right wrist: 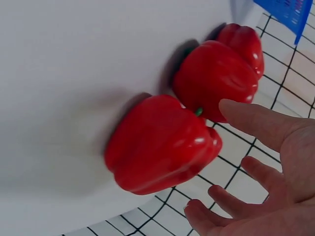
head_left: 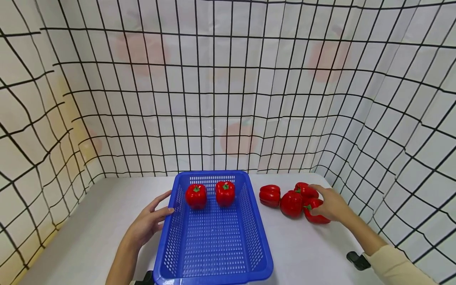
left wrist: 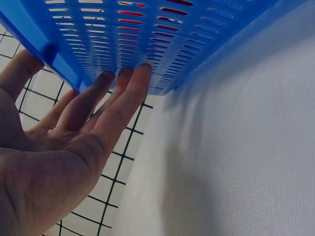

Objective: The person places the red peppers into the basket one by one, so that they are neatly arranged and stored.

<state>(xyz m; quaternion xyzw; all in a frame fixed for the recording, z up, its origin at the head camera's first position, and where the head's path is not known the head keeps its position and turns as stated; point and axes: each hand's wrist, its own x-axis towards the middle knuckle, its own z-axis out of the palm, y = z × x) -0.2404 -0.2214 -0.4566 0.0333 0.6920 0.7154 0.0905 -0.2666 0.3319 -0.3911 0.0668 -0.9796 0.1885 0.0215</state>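
A blue plastic basket (head_left: 215, 233) with slotted walls stands in the middle, with two red bell peppers (head_left: 196, 196) at its far end. My left hand (head_left: 146, 221) rests against the basket's left side. In the left wrist view its fingers (left wrist: 125, 103) lie fairly straight along the slotted wall, with the thumb by the rim. To the right of the basket, several more red bell peppers (head_left: 292, 204) sit clustered. Over the rightmost pepper (right wrist: 162, 147) my right hand (head_left: 331, 204) reaches with spread fingers. It holds nothing; whether the fingers touch a pepper I cannot tell.
A white table surface (head_left: 89, 225) spreads under everything. Black wire grid panels (head_left: 213, 99) enclose the back and both sides, with white sheeting behind them. The right grid stands close to my right forearm. A dark wrist strap piece (head_left: 358, 260) shows near the right sleeve.
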